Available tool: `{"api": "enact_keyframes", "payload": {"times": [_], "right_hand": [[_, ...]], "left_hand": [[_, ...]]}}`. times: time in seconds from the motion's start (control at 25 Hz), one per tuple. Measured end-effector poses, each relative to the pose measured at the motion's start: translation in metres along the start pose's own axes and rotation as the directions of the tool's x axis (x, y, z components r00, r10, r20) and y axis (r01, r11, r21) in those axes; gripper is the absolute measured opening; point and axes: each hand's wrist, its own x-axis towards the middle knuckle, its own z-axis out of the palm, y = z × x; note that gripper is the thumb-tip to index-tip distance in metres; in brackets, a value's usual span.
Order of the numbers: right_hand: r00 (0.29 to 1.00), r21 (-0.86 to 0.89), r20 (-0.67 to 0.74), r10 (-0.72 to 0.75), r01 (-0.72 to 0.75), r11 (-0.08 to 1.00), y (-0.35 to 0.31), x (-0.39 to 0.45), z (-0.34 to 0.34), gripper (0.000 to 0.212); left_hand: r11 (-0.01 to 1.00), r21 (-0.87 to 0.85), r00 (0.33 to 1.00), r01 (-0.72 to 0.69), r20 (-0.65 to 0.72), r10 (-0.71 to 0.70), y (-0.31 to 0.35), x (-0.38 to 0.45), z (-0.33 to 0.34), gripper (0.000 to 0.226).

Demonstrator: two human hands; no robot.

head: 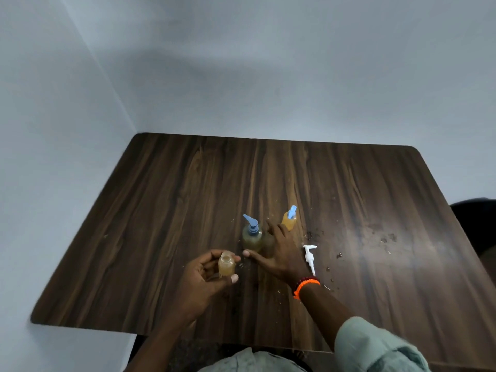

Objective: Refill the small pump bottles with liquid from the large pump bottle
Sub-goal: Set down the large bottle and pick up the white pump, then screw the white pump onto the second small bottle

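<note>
My left hand (206, 275) grips a small clear bottle (226, 264) with its pump off; amber liquid fills it near the neck. The large bottle (252, 237), with a blue pump and murky yellow-green liquid, stands just beyond. My right hand (276, 251) lies beside the large bottle on its right, fingers spread, thumb near its base, holding nothing. A second small bottle (290, 220) with a blue pump and orange liquid stands behind my right fingers. A loose white pump (310, 257) lies on the table right of my right hand.
The dark wood table (161, 210) fills a corner between pale walls. Drops and smears of spilled liquid (386, 237) dot the right half. A dark chair edge (477, 210) shows at the far right.
</note>
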Motion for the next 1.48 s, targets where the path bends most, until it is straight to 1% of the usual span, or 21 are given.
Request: {"api": "enact_keyframes", "payload": {"times": [0.08,0.12,0.16,0.2,0.24,0.32,0.4,0.48,0.6,0.64,0.72,0.76,0.84,0.88,0.92,1.0,1.04,1.12,1.2,1.48], "right_hand": [[0.985,0.000,-0.174,0.006,-0.006,1.000,0.026,-0.019,-0.013,0.053],[0.968,-0.018,-0.247,0.051,-0.057,0.998,0.039,-0.025,-0.023,0.034],[0.950,-0.036,-0.281,0.138,-0.154,0.987,0.050,-0.027,-0.032,0.024],[0.930,-0.046,-0.283,0.236,-0.259,0.965,0.061,-0.026,-0.041,0.020],[0.912,-0.061,-0.256,0.320,-0.346,0.936,0.069,-0.024,-0.048,0.021],[0.900,-0.078,-0.174,0.399,-0.417,0.906,0.075,-0.018,-0.055,0.026],[0.905,-0.043,-0.116,0.409,-0.416,0.908,0.076,-0.013,-0.055,0.020],[0.919,-0.082,-0.091,0.385,-0.392,0.916,0.082,-0.009,-0.050,0.014],[0.929,-0.087,-0.039,0.368,-0.370,0.925,0.095,-0.003,-0.048,0.026],[0.934,-0.073,-0.024,0.357,-0.358,0.931,0.096,-0.002,-0.050,0.023],[0.931,0.008,-0.039,0.363,-0.363,0.932,0.091,-0.004,-0.059,0.013],[0.930,0.090,-0.068,0.361,-0.355,0.931,0.084,-0.007,-0.068,0.004],[0.933,0.215,-0.196,0.302,-0.260,0.941,0.066,-0.016,-0.098,0.019],[0.928,0.264,-0.257,0.270,-0.201,0.943,0.056,-0.023,-0.117,0.020],[0.917,0.339,-0.318,0.240,-0.127,0.932,0.044,-0.031,-0.138,0.019],[0.893,0.473,-0.423,0.153,0.074,0.878,0.019,-0.052,-0.178,0.024],[0.887,0.494,-0.454,0.087,0.169,0.853,0.005,-0.064,-0.195,0.027],[0.876,0.464,-0.480,-0.050,0.302,0.833,-0.023,-0.085,-0.212,0.029],[0.866,0.424,-0.482,-0.130,0.361,0.830,-0.039,-0.099,-0.215,0.029],[0.847,0.362,-0.496,-0.188,0.399,0.842,-0.025,-0.107,-0.203,0.039]], "left_hand": [[1.000,-0.008,1.000,0.000,-0.003,0.000,-0.003,0.000,0.006,0.041],[1.000,-0.008,1.000,-0.004,0.001,0.004,-0.004,0.000,0.012,0.041],[1.000,-0.009,1.000,-0.006,0.009,0.006,-0.005,0.001,0.017,0.041],[1.000,-0.010,1.000,-0.008,0.018,0.008,-0.005,0.002,0.025,0.042],[1.000,-0.013,1.000,-0.010,0.024,0.010,-0.006,0.003,0.033,0.042],[1.000,-0.007,1.000,-0.011,0.028,0.012,-0.004,0.005,0.049,0.041],[1.000,-0.003,0.999,-0.014,0.034,0.014,0.000,0.010,0.065,0.041],[1.000,-0.004,0.999,-0.018,0.038,0.018,0.003,0.013,0.079,0.042],[1.000,0.008,1.000,-0.018,0.018,0.018,0.006,0.013,0.095,0.042],[1.000,0.009,1.000,-0.019,0.006,0.019,0.006,0.012,0.100,0.042],[1.000,0.009,1.000,-0.028,-0.011,0.028,0.006,0.012,0.108,0.041],[0.999,0.009,0.999,-0.031,-0.012,0.031,0.007,0.012,0.111,0.041],[1.000,0.002,1.000,-0.026,-0.003,0.026,0.006,0.013,0.121,0.041],[1.000,0.003,1.000,-0.020,0.003,0.020,0.006,0.013,0.126,0.041],[1.000,0.012,1.000,-0.020,0.013,0.019,0.008,0.013,0.132,0.041],[0.999,0.021,0.999,-0.024,0.046,0.023,0.011,0.015,0.146,0.040],[0.999,0.018,0.997,-0.027,0.066,0.025,0.011,0.017,0.153,0.040],[0.999,0.019,0.994,-0.033,0.103,0.031,0.011,0.019,0.165,0.039],[0.999,0.024,0.990,-0.039,0.137,0.036,0.010,0.020,0.178,0.040],[0.998,0.050,0.980,-0.040,0.198,0.030,0.010,0.016,0.195,0.040]]}}
